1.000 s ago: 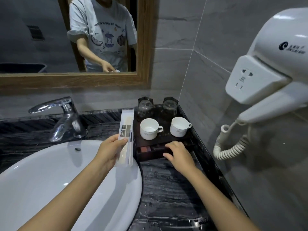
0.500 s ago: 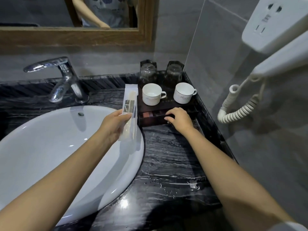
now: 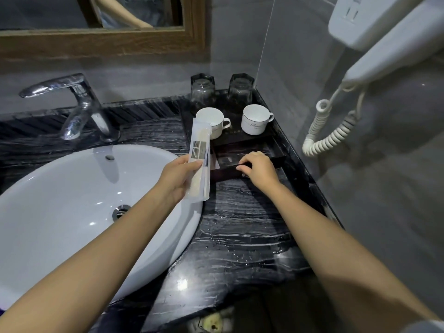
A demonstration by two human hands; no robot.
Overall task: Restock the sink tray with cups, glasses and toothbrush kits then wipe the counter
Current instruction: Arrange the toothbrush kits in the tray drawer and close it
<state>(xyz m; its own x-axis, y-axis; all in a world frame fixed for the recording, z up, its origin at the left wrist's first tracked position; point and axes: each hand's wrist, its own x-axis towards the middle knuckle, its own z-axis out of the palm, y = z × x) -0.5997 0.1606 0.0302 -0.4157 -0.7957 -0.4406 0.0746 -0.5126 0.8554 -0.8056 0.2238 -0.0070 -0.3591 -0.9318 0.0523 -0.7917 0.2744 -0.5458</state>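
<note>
My left hand (image 3: pixel 176 176) holds white toothbrush kits (image 3: pixel 200 162) upright over the basin's right rim, just left of the dark tray (image 3: pixel 242 138). My right hand (image 3: pixel 258 170) grips the front of the tray's drawer (image 3: pixel 230 173), which stands pulled out toward me. On the tray's top stand two white cups (image 3: pixel 211 122) (image 3: pixel 255 118), and behind them two upturned glasses (image 3: pixel 203 93) (image 3: pixel 240 91). The left cup is partly hidden by the kits.
A white basin (image 3: pixel 72 207) fills the left side, with a chrome tap (image 3: pixel 79 104) behind it. The black marble counter (image 3: pixel 240 236) carries water drops. A wall hair dryer (image 3: pixel 384 44) with a coiled cord (image 3: pixel 329 131) hangs at right. A wood-framed mirror (image 3: pixel 101 43) is above.
The drawer has slid out toward me under my right hand. My left hand with the kits has come nearer the tray. The view has tilted down.
</note>
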